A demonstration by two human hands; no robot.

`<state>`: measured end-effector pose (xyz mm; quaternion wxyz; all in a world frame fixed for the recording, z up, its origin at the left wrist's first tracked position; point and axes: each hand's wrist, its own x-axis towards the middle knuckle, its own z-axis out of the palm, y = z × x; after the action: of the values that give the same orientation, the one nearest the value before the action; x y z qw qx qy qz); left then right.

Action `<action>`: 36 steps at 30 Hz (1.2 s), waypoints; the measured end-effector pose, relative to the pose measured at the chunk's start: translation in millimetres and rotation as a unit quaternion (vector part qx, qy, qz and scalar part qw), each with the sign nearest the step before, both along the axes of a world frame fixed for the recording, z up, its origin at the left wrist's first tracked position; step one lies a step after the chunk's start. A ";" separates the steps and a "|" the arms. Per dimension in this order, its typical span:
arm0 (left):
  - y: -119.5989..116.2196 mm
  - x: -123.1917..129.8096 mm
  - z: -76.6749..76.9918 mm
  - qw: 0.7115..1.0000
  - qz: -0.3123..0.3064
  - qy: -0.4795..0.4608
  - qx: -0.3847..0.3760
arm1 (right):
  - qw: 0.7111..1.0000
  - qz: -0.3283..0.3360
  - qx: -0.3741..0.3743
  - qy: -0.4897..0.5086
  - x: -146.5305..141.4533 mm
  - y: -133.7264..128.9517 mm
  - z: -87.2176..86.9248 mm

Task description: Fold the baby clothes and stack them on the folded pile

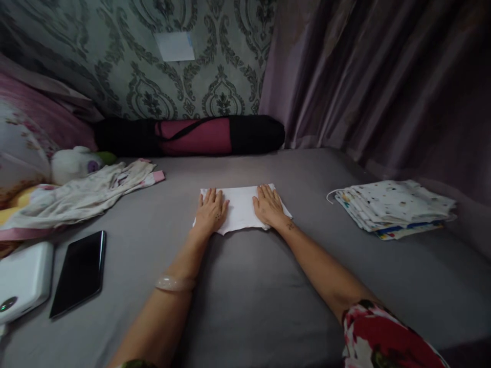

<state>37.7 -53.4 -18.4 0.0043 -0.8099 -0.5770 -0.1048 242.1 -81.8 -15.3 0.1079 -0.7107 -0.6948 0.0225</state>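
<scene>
A white folded cloth (241, 207), perhaps a small garment, lies flat on the grey bed sheet (245, 286) in the middle of the head view. My left hand (211, 209) rests palm down on its left side, fingers stretched forward. On the right side of the cloth my right hand (269, 205) is pressed flat in the same way. Both hands are open and grip nothing. Parts of the cloth's left and right edges are hidden beneath them.
Folded printed clothes (399, 204) are stacked at the right. To the left lie a patterned garment (92, 189), a white plush toy (74, 164), a black phone (80, 271) and a white device (25, 278). A long black-and-maroon bag (195, 137) lies along the wall.
</scene>
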 end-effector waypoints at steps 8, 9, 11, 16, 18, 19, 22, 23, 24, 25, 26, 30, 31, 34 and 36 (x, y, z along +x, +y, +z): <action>-1.3 -5.2 6.0 0.999 0.009 0.032 -0.039 | 0.999 -0.025 -0.027 0.008 9.0 -0.1 5.4; -1.8 -6.0 6.9 0.999 0.020 0.024 -0.021 | 0.999 -0.031 -0.018 0.007 11.6 -0.5 7.3; -2.4 -7.9 8.4 0.998 0.052 0.003 0.032 | 0.999 -0.050 0.010 0.001 17.6 -1.2 9.4; 1.6 -16.1 4.6 0.995 0.099 0.001 -0.006 | 0.997 -0.078 -0.026 0.005 30.0 -0.7 2.0; 4.1 -19.4 3.3 0.994 0.097 0.007 -0.054 | 0.996 -0.080 -0.038 0.005 29.7 -1.0 1.2; 4.6 -20.0 3.8 0.993 0.099 0.009 -0.060 | 0.997 -0.077 -0.028 0.001 27.5 -1.6 2.5; 0.9 -14.1 9.0 0.995 0.100 0.011 -0.021 | 0.998 -0.038 0.048 -0.014 12.3 -6.1 10.3; -2.2 -9.2 10.7 0.996 0.094 0.011 0.001 | 0.997 -0.010 0.073 -0.016 5.2 -8.3 12.2; -6.0 -3.1 11.5 0.996 0.080 0.010 0.022 | 0.996 0.022 0.090 -0.017 -2.0 -10.4 13.0; -10.2 3.7 11.2 0.997 0.061 0.010 0.038 | 0.994 0.054 0.095 -0.017 -8.6 -12.5 12.4; -14.5 10.5 9.6 0.998 0.036 0.012 0.046 | 0.993 0.079 0.088 -0.016 -14.3 -14.4 10.5; -26.3 27.7 -4.1 0.998 -0.040 0.030 0.023 | 0.994 0.104 0.041 -0.008 -24.0 -18.2 0.2; -27.0 28.5 -6.7 0.998 -0.044 0.031 0.020 | 0.994 0.104 0.042 -0.008 -24.5 -18.7 -0.5; -25.1 26.1 -7.2 0.999 -0.033 0.017 0.036 | 0.990 0.125 0.066 -0.017 -28.3 -22.3 3.5; -22.3 23.1 -3.5 0.999 -0.010 -0.006 0.053 | 0.986 0.153 0.068 -0.023 -33.8 -26.9 6.9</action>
<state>60.8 -75.7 -21.9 0.0431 -0.8138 -0.5623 -0.1403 208.3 -108.7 -8.4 0.1352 -0.5870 -0.7978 -0.0249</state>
